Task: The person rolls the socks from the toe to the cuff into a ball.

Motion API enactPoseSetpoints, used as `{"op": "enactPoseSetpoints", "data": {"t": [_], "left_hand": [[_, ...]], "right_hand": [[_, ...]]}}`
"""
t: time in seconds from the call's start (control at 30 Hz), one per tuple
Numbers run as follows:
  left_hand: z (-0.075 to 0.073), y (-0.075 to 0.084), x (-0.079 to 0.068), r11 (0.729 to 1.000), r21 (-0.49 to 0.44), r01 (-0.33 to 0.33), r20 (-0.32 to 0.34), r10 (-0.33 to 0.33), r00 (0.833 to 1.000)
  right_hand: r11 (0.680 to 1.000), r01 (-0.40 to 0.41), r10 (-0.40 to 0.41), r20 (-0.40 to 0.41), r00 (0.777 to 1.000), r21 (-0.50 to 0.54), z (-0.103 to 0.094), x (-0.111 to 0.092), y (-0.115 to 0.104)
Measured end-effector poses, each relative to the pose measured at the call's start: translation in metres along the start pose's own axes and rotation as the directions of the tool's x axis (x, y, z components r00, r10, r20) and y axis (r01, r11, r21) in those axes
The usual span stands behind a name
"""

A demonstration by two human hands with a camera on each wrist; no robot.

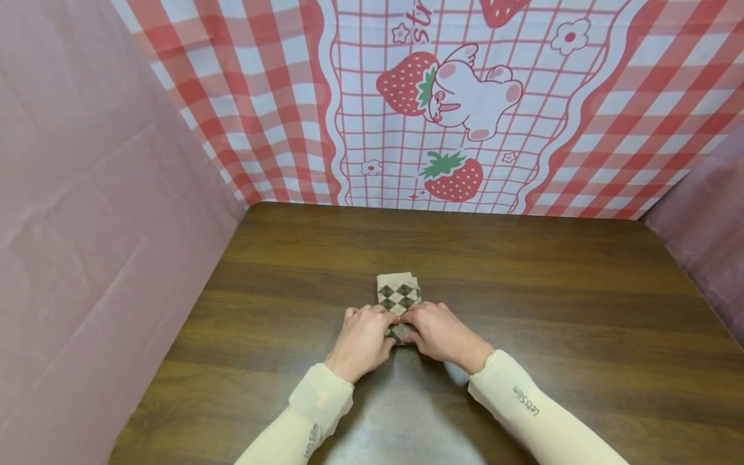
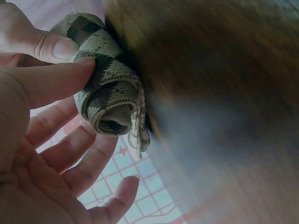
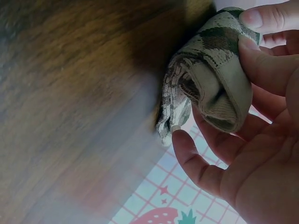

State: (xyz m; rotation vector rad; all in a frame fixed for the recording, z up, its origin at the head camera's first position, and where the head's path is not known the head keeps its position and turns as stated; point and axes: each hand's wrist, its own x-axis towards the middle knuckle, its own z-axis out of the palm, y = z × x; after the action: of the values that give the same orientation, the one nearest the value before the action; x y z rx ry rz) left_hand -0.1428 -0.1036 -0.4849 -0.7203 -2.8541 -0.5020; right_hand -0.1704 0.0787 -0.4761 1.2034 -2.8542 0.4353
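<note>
On wood, left fingers and right fingers (curled) hold rolled knit.

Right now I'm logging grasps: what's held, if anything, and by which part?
The argyle knit fabric: the left hand and the right hand grip opposite ends of its rolled near part.

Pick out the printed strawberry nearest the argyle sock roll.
The lowest strawberry, just above the far edge of the table; the other two are higher on the cloth.
</note>
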Motion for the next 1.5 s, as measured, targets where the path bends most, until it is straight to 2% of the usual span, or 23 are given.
{"op": "enactPoseSetpoints", "data": {"t": [0.53, 1.0, 1.5], "left_hand": [[-0.005, 0.002, 0.005, 1.0, -0.001, 0.026, 0.071, -0.026, 0.997], [-0.007, 0.0, 0.008, 0.999, -0.021, 0.035, 0.111, -0.032, 0.993], [-0.011, 0.0, 0.011, 0.997, -0.041, 0.069, 0.171, -0.061, 0.983]], "right_hand": [[0.997, -0.051, 0.053, -0.041, 0.998, 0.052, 0.001, -0.002, -0.002], [0.999, -0.023, 0.027, -0.072, 0.997, 0.049, 0.001, -0.004, -0.001], [0.997, 0.05, -0.059, -0.138, 0.989, -0.064, 0.0, -0.006, -0.004]]}}
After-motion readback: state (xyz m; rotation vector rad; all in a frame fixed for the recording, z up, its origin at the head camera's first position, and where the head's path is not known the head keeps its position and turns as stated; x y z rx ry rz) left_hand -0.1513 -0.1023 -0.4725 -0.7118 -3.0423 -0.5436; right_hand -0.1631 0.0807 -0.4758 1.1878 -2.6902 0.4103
